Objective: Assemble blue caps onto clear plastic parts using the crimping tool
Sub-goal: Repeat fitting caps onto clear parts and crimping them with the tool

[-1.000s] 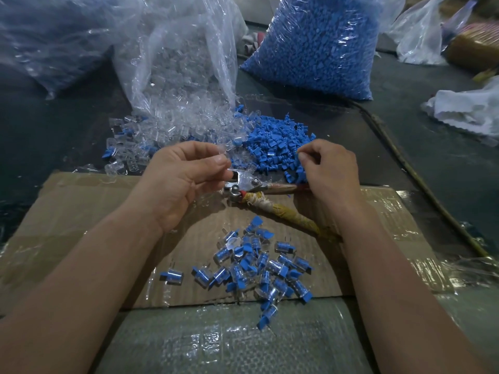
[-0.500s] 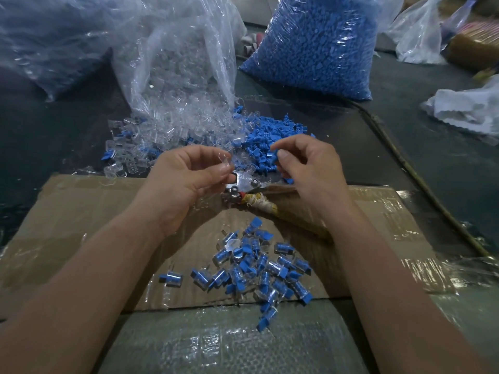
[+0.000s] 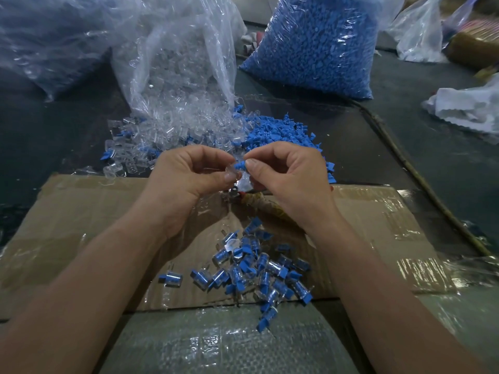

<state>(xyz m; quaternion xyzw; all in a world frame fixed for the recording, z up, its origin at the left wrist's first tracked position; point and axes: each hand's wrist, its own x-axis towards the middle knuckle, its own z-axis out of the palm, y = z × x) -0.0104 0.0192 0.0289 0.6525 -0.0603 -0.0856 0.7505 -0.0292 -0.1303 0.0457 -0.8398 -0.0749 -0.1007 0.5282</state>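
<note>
Clear-parts bag (image 3: 175, 58): its mouth gapes toward the person. A nudge could send more stock sliding into the work area.
Cardboard sheet (image 3: 81, 211): taped and glossy. I judge that dropped pieces would skid on it.
Loose blue caps (image 3: 280, 130): heaped just beyond the right hand and mingling with the spilled clear parts (image 3: 172, 130), so a mixed grab is likely.
Finished pile (image 3: 256, 265): lies on the cardboard below the wrists. A dropped, uncrimped piece could vanish among these.
Left hand (image 3: 189, 179): thumb and fingers pinch a clear part (image 3: 232, 174) above the cardboard's far edge. It is slick and hard to see, so it may twist.
Right hand (image 3: 289, 176): fingertips pinch a blue cap (image 3: 239, 165), its end touching the clear part. Pushed in skewed, it could jam or pop free.
Crimping tool (image 3: 243, 197): lies on the cardboard directly under both hands, mostly hidden. Reaching for it one-handed risks the unseated cap falling out.
</note>
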